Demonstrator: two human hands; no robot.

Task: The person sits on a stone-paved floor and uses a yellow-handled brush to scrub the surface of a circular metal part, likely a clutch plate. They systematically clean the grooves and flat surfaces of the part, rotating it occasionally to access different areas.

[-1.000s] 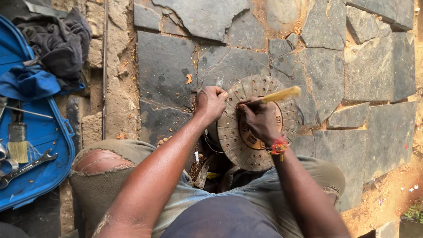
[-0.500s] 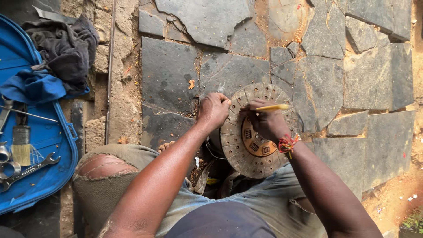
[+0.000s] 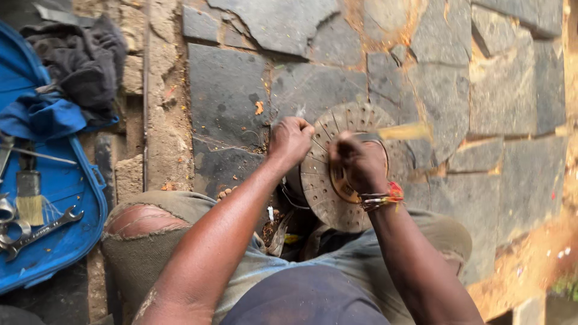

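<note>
A: Location of disc?
B: Round, rusty clutch disc (image 3: 352, 165), slotted around the rim, standing on edge between the knees, over the stone paving (image 3: 241, 90). Brass-coloured hub at the centre, mostly covered by the right hand.

A: Left hand?
B: Left hand (image 3: 290, 141) curled into a loose fist, gripping the disc's left rim. Fingers pressed together, knuckles up. Something small and pale at the fingertips; too small to identify.

A: Right hand?
B: Right hand (image 3: 359, 164) closed around a tool with a yellow handle (image 3: 403, 132), positioned over the hub. Handle blurred, pointing right and slightly up. Working end hidden behind the fingers; contact with the disc not determinable. Red and beaded bracelet (image 3: 382, 197) on the wrist.

A: Surroundings?
B: Blue open case (image 3: 63, 241) at far left, lying on the ground. Inside: combination spanner (image 3: 39, 232), small paintbrush (image 3: 29, 195) with pale bristles, further metal tools at the left edge, partly cut off. Dark cloth (image 3: 81, 57) bundled above the case, beside a blue rag (image 3: 42, 117). Torn trouser knee (image 3: 141, 219) at lower left, just beside the case. Orange-brown dirt in the joints between slabs.
</note>
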